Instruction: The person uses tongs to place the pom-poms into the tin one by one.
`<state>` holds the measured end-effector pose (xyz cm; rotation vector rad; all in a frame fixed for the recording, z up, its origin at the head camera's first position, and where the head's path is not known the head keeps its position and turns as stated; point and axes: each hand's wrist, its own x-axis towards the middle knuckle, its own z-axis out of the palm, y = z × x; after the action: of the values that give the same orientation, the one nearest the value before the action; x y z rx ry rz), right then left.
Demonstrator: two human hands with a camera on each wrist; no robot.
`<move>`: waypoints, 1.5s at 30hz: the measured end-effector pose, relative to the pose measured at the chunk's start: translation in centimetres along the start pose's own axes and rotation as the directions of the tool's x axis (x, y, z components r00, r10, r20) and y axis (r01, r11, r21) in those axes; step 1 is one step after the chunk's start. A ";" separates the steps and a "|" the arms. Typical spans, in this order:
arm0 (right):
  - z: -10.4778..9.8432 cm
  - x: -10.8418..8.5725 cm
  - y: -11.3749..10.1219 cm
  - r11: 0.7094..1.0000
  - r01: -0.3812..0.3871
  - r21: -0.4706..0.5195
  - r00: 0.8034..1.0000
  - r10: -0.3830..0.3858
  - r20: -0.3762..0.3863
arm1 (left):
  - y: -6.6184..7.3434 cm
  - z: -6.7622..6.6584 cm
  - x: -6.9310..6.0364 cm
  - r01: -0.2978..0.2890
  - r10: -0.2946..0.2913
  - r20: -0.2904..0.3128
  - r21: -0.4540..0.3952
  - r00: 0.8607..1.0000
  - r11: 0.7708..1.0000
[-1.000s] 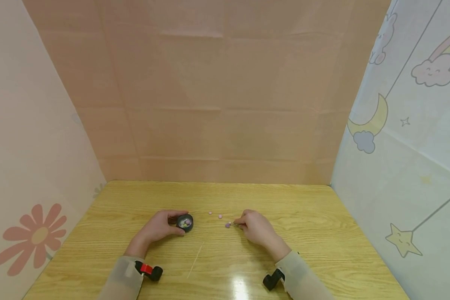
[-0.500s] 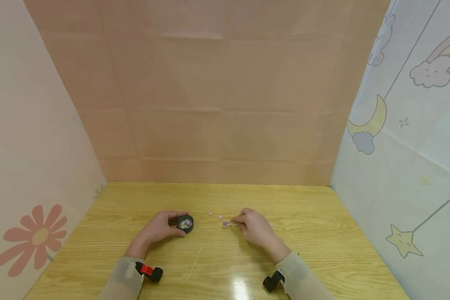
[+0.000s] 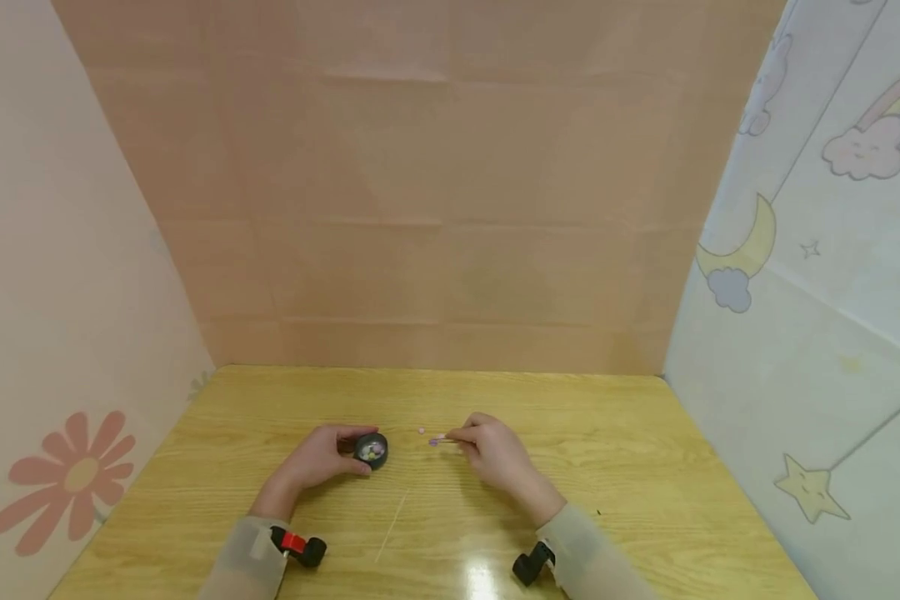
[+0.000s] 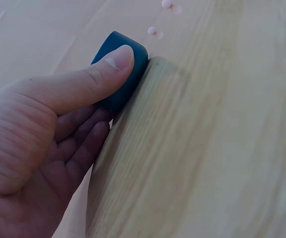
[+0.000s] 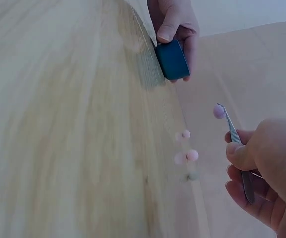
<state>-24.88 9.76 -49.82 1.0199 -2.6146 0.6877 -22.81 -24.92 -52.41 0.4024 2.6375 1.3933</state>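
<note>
A small dark teal round cup (image 4: 139, 69) is held tilted by my left hand (image 3: 317, 457), its thumb on one side and fingers on the other. Several coloured beads (image 3: 372, 451) lie inside it. My right hand (image 3: 497, 452) holds metal tweezers (image 5: 235, 137) between thumb and fingers. At the tweezers' tips is a purple bead (image 5: 218, 111), raised above the table and apart from the cup. Two pink beads, a larger one (image 5: 191, 155) and a smaller one (image 5: 185, 134), sit on the table between my hands.
A wood-grain table (image 3: 450, 517) lies under both hands. A blurred greyish spot (image 5: 191, 176) shows near the pink beads; its kind is unclear. A brown paper backdrop (image 3: 442, 208) stands behind, with patterned side walls (image 3: 810, 333) at left and right.
My right hand has moved left, towards the cup, carrying the purple bead up in the tweezers. My left hand and the cup have stayed nearly still.
</note>
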 end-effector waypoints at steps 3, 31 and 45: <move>0.4 0.5 -0.6 1.000 0.013 0.011 1.000 -0.013 -0.003 | -0.1 0.1 0.1 -0.001 0.001 -0.001 0.002 1.000 1.000; 4.5 4.7 -4.9 0.998 0.054 0.011 0.996 -0.055 0.065 | -0.3 -0.1 0.1 -0.019 0.019 0.004 -0.014 1.000 1.000; 5.1 4.7 -5.4 1.000 0.011 0.010 0.990 -0.012 0.141 | -0.4 -0.1 0.2 -0.047 0.047 0.002 -0.031 0.999 0.998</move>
<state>-24.90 1.05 -50.53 1.1241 -2.7256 0.6476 -23.08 -25.19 -52.67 0.4650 2.6175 1.4438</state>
